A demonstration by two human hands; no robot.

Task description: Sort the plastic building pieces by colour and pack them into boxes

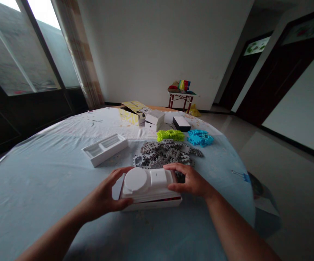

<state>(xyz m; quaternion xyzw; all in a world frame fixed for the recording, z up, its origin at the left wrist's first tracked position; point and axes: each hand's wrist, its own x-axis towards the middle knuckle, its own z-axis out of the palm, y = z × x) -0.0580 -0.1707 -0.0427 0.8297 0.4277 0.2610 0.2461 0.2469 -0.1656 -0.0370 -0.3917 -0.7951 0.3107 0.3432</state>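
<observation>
In front of me a white moulded tray, with a round raised part and a squarish one on top, sits at a slight tilt in a shallow white box. A strip of red shows in the gap along the box's near edge. My left hand grips the tray's left end, thumb at the near side and fingers at the far side. At the other end, my right hand holds the tray with bent fingers and thumb. Grey interlocking plastic pieces lie heaped just beyond the tray.
A white compartmented box rests at left. Lime-green pieces and blue pieces lie behind the grey heap. Farther back are a yellow-and-white carton, a white box and a black-and-white box. The round table's edge curves at right.
</observation>
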